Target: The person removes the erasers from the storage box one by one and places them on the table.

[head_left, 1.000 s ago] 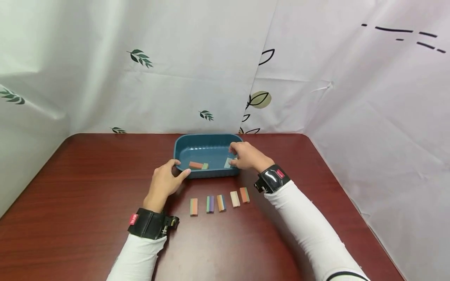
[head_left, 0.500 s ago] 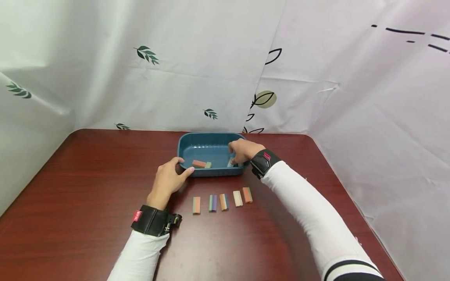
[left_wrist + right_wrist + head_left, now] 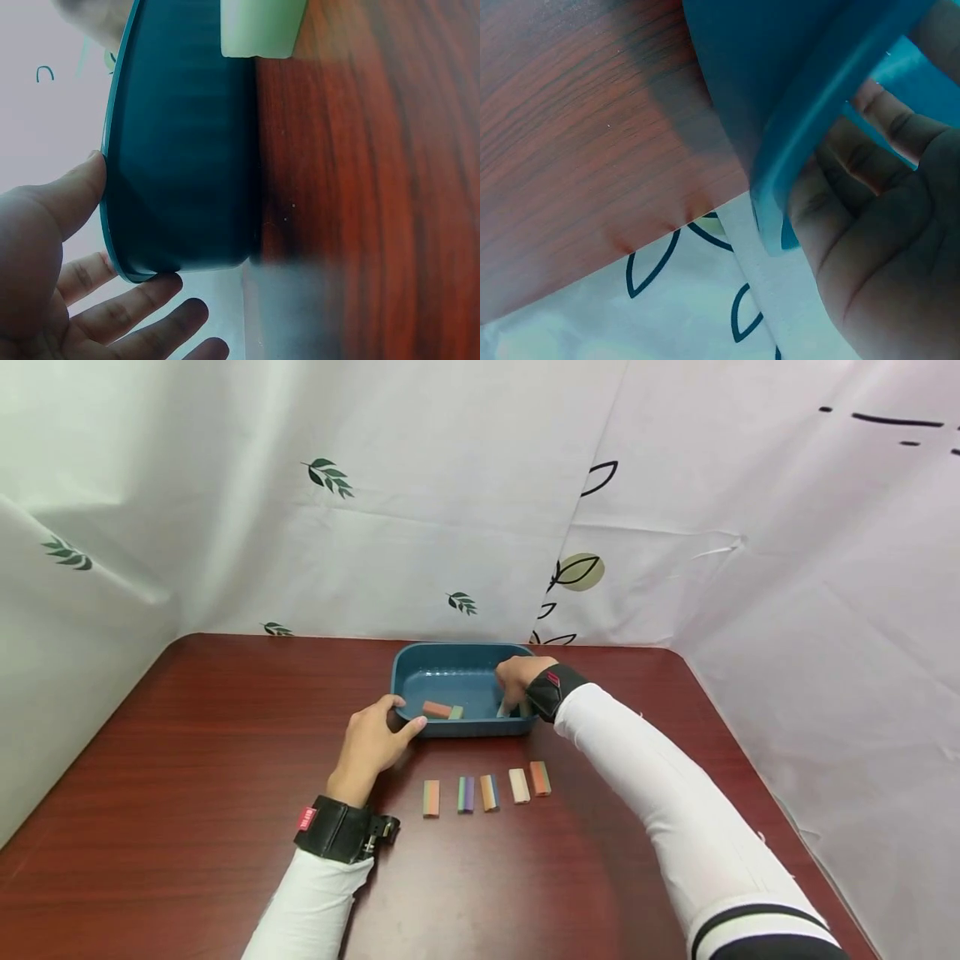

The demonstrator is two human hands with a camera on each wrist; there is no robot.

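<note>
A blue rectangular tray (image 3: 472, 727) stands at the back of the table. My left hand (image 3: 371, 739) holds its front left corner, the thumb at the front rim and the fingers spread along the left end, as the left wrist view shows. My right hand (image 3: 517, 678) reaches over the right end with its fingers (image 3: 896, 124) down inside the tray. A pale bar (image 3: 503, 710) shows beside those fingertips; I cannot tell whether they pinch it. An orange bar (image 3: 437, 710) and a green piece (image 3: 456, 713) lie at the tray's front left.
Several small bars stand in a row before the tray: orange-green (image 3: 431, 799), green-purple (image 3: 466, 795), tan-blue (image 3: 490, 793), cream (image 3: 519, 786) and orange with green (image 3: 540, 778). A white patterned curtain (image 3: 375, 552) hangs behind the dark red table (image 3: 262, 718).
My right hand has gone lower into the tray's right end, its wrist turning over the rim. My left hand stays at the corner. The whole head view has shifted slightly.
</note>
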